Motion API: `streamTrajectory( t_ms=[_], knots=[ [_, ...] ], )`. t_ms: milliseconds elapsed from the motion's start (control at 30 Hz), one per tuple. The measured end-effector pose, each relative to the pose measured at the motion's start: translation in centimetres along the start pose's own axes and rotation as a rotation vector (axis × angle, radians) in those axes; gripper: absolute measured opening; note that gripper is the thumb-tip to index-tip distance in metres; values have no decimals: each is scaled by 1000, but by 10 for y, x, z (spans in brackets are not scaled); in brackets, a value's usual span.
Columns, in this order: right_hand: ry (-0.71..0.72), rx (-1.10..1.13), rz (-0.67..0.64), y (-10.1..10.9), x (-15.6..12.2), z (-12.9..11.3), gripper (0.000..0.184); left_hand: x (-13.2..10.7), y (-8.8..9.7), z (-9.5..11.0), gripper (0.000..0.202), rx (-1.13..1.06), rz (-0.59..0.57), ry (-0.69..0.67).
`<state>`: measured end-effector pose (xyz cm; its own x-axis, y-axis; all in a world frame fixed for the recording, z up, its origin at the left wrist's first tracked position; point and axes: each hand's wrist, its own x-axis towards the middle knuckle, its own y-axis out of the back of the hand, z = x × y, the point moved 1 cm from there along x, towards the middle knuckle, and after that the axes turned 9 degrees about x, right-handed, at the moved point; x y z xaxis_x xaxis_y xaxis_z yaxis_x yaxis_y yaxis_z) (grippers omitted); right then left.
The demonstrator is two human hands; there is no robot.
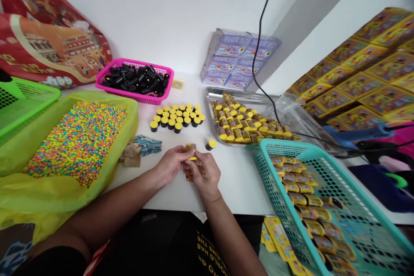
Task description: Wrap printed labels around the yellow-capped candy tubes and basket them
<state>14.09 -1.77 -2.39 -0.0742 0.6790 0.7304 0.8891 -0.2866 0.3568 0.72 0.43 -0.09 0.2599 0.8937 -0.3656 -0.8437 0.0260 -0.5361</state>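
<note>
Near the front of the white table my left hand (172, 164) and my right hand (207, 175) meet. Fingers of both are closed on a small yellow printed label (190, 148); whether it wraps a canister is hidden by the fingers. More printed labels (189, 176) show beneath my right hand. Just beyond it, one black canister with a yellow lid (211, 144) lies tilted on its own. Farther back, several black canisters with yellow lids (177, 126) stand upright in a cluster.
At left are a tray of coloured candies (77, 138) lined with yellow plastic and a pink basket (139, 98) of black canisters. A metal tray (211, 95) and a teal basket (268, 172) hold labelled canisters at right. A black cable (258, 43) hangs above the metal tray.
</note>
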Motion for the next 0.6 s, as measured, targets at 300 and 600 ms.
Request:
streamTrajectory(
  t_ms=[300, 600],
  knots=[
    [19, -3, 11, -1, 4, -4, 32, 0, 1, 1, 42, 72, 89, -104],
    [15, -35, 28, -4, 1, -4, 30, -1, 3, -3, 36, 177, 131, -276]
  ],
)
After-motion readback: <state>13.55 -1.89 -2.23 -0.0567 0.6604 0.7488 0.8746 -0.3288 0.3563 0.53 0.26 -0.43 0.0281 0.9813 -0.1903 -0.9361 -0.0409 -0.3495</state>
